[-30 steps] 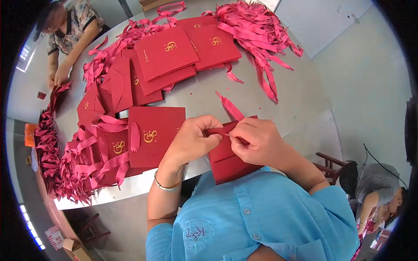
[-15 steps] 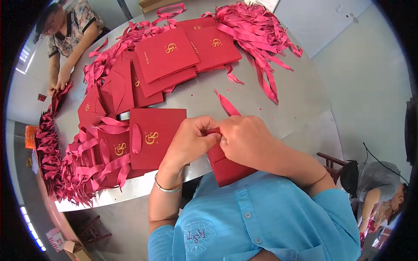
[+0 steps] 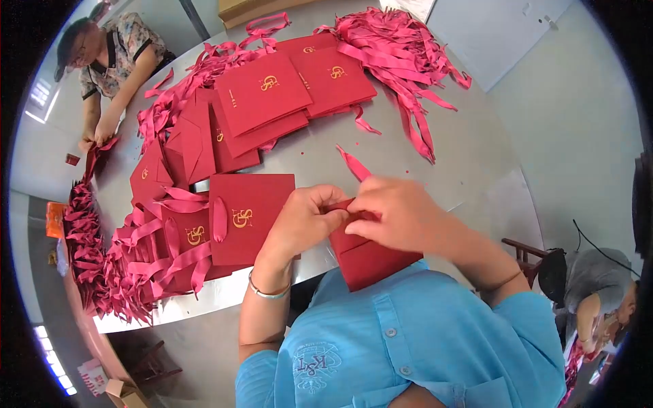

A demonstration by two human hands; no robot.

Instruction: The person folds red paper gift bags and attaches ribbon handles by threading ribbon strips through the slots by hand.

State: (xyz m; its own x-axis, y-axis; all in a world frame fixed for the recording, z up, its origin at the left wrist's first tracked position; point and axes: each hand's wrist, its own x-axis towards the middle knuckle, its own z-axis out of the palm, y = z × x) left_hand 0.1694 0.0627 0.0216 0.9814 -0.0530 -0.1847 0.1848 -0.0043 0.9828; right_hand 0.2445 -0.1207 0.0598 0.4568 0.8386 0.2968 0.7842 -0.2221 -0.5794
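A red paper bag (image 3: 371,262) is tilted in front of my blue shirt, its top edge between my two hands. My left hand (image 3: 307,221) is closed on that edge, thumb in front. Close beside it, my right hand (image 3: 398,214) has its fingers curled at the edge, smeared by motion; what they pinch is hidden. A pink ribbon (image 3: 354,163) sticks out from behind my right hand over the table. Just left of my left hand lies a finished-looking red bag (image 3: 248,194) with a gold logo and a ribbon handle.
On the metal table (image 3: 469,156) are stacked red bags (image 3: 262,95), a heap of pink ribbons (image 3: 401,54) and a row of ribboned bags (image 3: 88,251) along the left edge. One person (image 3: 122,61) works at the far left; another person (image 3: 598,292) sits at right.
My right hand has shifted slightly right and its fingers have loosened their curl at the bag's edge. The bag's front shows more. The whole view has shifted slightly.
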